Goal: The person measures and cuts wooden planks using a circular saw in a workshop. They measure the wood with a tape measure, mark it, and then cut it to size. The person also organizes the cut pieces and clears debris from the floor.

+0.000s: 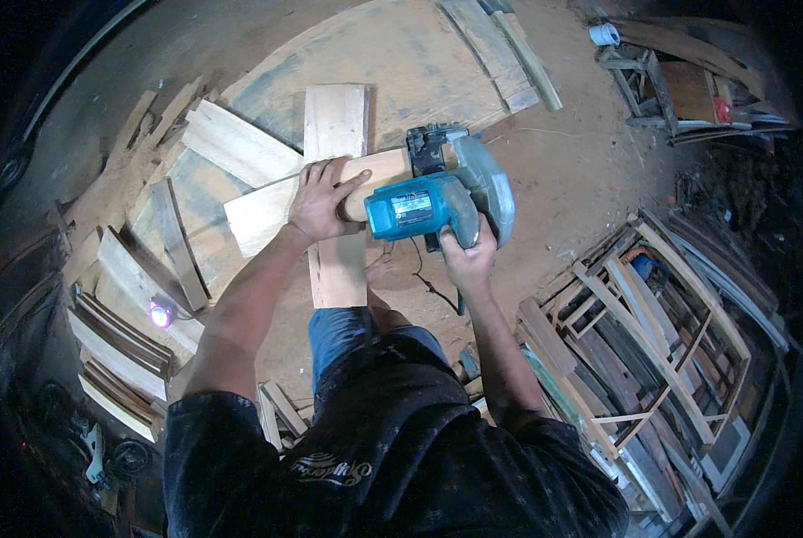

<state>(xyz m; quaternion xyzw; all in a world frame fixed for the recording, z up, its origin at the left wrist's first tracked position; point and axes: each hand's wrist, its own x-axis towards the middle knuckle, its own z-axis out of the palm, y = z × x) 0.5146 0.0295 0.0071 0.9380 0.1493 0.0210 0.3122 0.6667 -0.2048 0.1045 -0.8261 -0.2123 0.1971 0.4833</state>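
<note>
In my right hand (469,253) is the rear handle of a blue circular saw (416,209), fingers wrapped round it. The saw's grey blade guard (488,188) faces right, and its dark base sits over the right end of a pale board (267,211). My left hand (322,199) presses flat on that board, thumb stretched toward the saw motor, fingers spread. Beneath the board, crossing it, lies another pale plank (338,278) that reaches toward my lap. The blade itself is hidden from view.
A large round wooden tabletop (365,63) lies beyond, with a loose board (240,143) on it. A black cord (430,285) hangs below the saw. Wooden frames and scrap timber (634,359) are piled at right. A small lamp (161,314) glows at left among stacked planks (119,345).
</note>
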